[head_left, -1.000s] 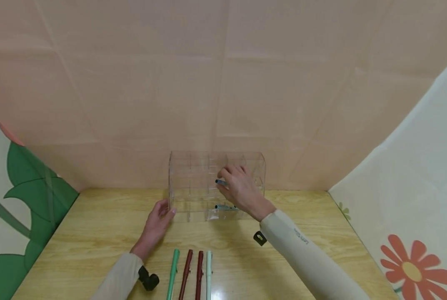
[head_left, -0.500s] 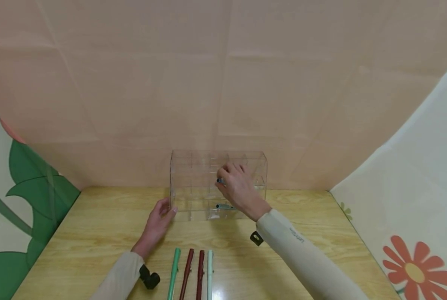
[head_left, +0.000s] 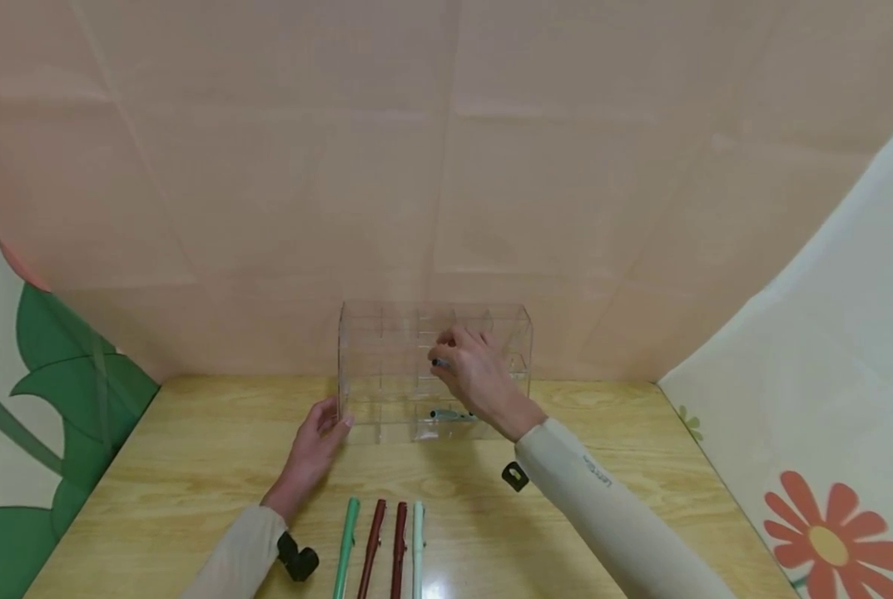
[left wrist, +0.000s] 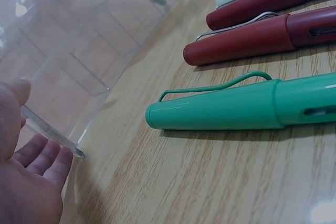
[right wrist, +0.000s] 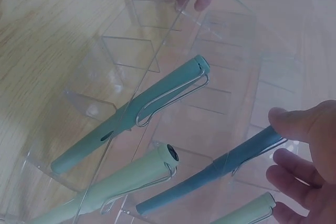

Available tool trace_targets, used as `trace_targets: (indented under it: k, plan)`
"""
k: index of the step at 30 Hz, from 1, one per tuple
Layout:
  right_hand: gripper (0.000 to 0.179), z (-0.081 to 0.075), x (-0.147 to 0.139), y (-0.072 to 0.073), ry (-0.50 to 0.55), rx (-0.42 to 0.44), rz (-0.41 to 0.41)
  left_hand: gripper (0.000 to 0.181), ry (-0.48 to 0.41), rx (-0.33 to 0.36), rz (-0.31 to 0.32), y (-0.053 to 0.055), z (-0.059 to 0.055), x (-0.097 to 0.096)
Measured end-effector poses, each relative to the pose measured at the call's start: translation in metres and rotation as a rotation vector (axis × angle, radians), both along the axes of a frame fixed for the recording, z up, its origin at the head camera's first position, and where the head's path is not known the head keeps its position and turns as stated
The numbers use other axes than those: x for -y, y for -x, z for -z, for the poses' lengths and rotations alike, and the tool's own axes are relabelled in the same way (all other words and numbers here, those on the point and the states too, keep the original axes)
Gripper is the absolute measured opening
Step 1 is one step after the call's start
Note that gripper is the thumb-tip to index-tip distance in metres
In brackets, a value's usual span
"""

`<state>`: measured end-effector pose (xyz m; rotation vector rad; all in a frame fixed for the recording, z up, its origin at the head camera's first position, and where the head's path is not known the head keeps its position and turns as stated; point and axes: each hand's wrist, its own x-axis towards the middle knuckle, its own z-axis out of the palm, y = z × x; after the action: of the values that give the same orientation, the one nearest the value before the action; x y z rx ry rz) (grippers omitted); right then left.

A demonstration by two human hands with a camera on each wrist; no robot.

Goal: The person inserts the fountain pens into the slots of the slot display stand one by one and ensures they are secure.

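Observation:
A clear compartmented organizer stands at the back of the wooden table. My left hand holds its left side wall, thumb in front and fingers behind, as the left wrist view also shows. Over the right half, my right hand pinches a blue pen near its clip end; the pen slants into a compartment. Below that, a teal pen and a pale green pen rest in the organizer. Another pale green pen lies right beside the right fingers.
In front of the organizer lie a green pen, two dark red pens and a mint pen, side by side. A peach backdrop rises close behind. Printed sheets flank the table.
Both hands stay at nearly the same places. A little less of the blue pen's end shows past the right fingers than one second ago.

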<state>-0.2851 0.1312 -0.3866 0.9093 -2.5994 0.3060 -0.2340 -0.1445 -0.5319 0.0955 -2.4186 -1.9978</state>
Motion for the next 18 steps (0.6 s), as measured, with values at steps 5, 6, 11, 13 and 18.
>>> trace_targets:
  k: [5,6,11,13,18]
  plan:
    - [0.019,0.0002,-0.0004,-0.0001,0.006,0.021,-0.017,0.060,0.003,0.002,-0.001,-0.0012,0.0003,-0.0002]
    - [0.019,0.0004,-0.0006,0.0001,0.008,0.022,-0.020,0.060,0.002,0.001,0.000,-0.0012,0.0005,-0.0005]
    - [0.023,0.0017,-0.0022,0.0000,0.031,0.020,-0.038,0.059,0.006,0.003,-0.002,-0.0008,0.0003,-0.0005]
    - [0.025,0.0024,-0.0031,0.0000,0.043,-0.001,-0.048,0.059,0.006,0.002,-0.001,0.0001,0.0004,-0.0002]
    - [0.028,0.0013,-0.0053,-0.0050,0.073,-0.064,-0.057,0.061,0.001,0.001,0.002,0.0016,0.0013,0.0005]
